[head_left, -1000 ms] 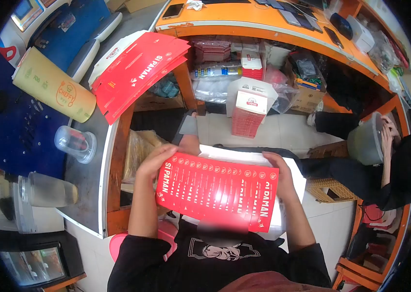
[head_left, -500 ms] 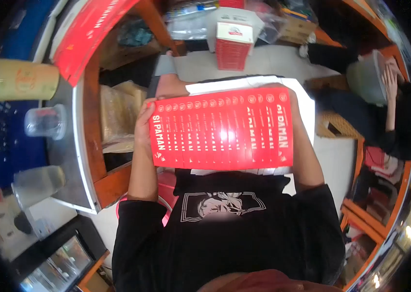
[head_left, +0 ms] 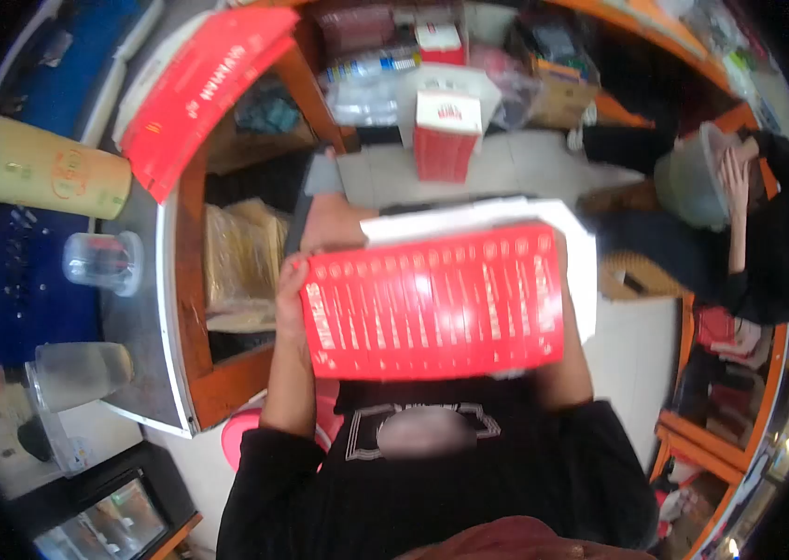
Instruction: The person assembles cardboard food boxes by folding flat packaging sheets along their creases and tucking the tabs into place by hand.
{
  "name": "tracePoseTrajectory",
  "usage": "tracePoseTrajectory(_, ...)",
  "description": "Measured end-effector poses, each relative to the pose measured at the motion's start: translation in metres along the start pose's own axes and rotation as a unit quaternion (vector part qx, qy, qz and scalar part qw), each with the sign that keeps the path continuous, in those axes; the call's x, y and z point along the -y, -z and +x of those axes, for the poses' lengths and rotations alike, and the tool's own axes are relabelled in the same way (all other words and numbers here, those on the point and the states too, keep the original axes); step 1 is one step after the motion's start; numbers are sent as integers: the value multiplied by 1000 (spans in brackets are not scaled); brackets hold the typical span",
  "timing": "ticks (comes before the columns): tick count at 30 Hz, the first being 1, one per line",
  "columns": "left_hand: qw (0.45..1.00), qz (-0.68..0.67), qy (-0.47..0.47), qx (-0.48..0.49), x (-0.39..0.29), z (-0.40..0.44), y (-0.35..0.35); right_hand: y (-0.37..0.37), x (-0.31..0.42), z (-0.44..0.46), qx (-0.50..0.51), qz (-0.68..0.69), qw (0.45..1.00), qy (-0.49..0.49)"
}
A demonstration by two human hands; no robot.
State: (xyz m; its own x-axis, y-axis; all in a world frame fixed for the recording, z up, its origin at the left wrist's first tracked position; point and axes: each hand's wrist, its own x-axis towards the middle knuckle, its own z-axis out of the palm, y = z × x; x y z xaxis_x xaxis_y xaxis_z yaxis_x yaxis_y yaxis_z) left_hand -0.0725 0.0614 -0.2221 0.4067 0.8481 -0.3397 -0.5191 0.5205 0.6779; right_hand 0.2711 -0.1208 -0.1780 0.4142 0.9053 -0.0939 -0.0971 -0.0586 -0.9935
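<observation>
A fanned stack of red printed cardboard sheets (head_left: 436,322) with white "SI PAMAN" lettering is held up in front of my chest. My left hand (head_left: 293,285) grips its left edge, thumb on the front and the other fingers out of sight behind it. At the right edge, my right hand (head_left: 561,250) is mostly hidden behind the stack and closed around that side. White sheets (head_left: 581,266) lie on my lap, just below and beyond the red stack. The lettering is smeared by motion.
Left, a counter holds more red cardboard sheets (head_left: 212,93), a yellow cup (head_left: 51,168) and a clear container (head_left: 103,259). Ahead on the floor stands a red-and-white box stack (head_left: 444,145). At right, another person holds a pale bucket (head_left: 690,182). A pink stool (head_left: 245,434) is beside me.
The whole scene has shifted down in the view as the camera tilted. The red stack sits lower and is slightly tilted, with both hands still on it.
</observation>
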Motion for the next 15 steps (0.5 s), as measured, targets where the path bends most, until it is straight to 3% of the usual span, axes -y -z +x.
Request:
tracePoseTrajectory(6,999,22,-15,-36,2,-9,-20,-1,-8,-18,-24,30,999,13)
tracePoseTrajectory(10,987,141,-61,-39,-6,2,-20,4,9,13,-30,31,998,47)
tracePoseTrajectory(11,958,243,-141,-58,-10,5,-19,6,15,22,-24,21,998,60)
tracePoseTrajectory(13,848,433,-289,-94,-28,10,-35,13,23,37,0,0,997,73)
tracePoseTrajectory(14,816,459,-339,-96,-44,12,-46,17,24,42,14,-15,997,81)
tracePoseTrajectory(15,747,508,-423,-73,-67,9,-73,20,26,44,33,-32,995,84)
